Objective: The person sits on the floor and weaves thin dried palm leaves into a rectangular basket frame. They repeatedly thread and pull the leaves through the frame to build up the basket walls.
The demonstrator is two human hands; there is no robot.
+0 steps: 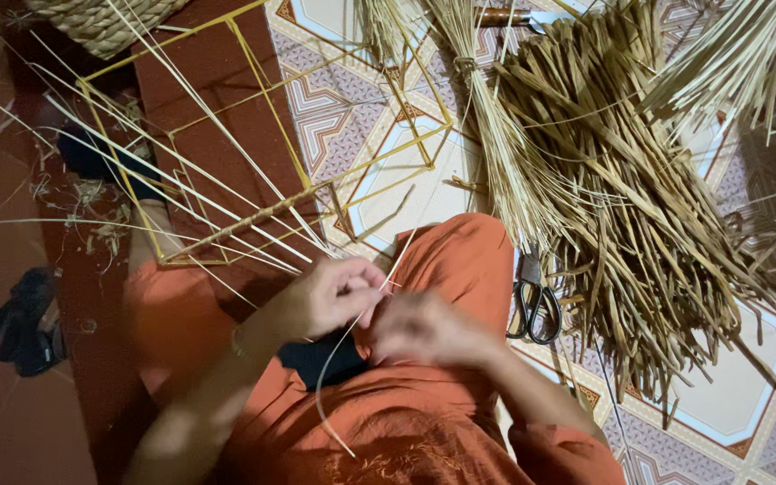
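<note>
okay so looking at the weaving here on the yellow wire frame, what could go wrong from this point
1. The thin strand pinched between the left hand and right hand curls loose over the lap; it might snag or snap.
2. The scissors lie against the knee, so a leg shift could catch them.
3. Long strands fan off the wire frame and could slip out.

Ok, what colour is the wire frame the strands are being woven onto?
Yellow: the wire frame shows best in the head view.

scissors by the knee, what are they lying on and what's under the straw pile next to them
The scissors lie on patterned floor tiles, beside the orange-clad knee. The straw pile rests on the same tiles; whatever lies beneath it is covered.
</note>
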